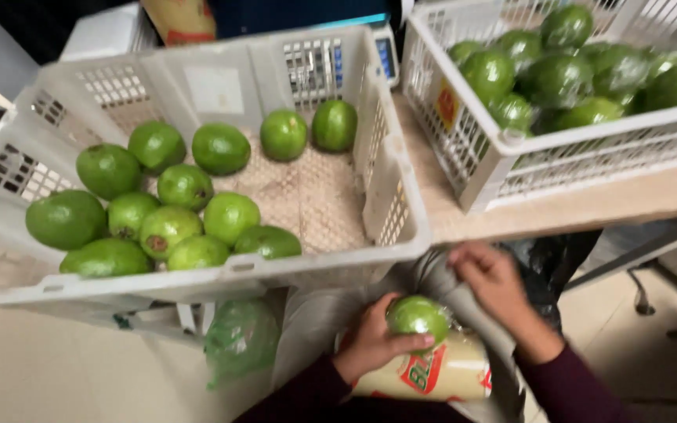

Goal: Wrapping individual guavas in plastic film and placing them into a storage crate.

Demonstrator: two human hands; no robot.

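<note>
A pale wooden table [589, 205] carries a white slotted crate [464, 149] heaped with green avocados [558, 78], too piled and blurred for me to count, while a second white crate [197, 86] tilts off the table's edge toward me holding twelve green avocados [166, 204]. Below them, my left hand [374, 341] is curled tight around one green avocado [418, 316], pressing it at the mouth of a clear plastic bag [444, 372] with red print. My right hand [495, 282] has its fingers pinched together on the grey sack [432, 274] just above it.
</note>
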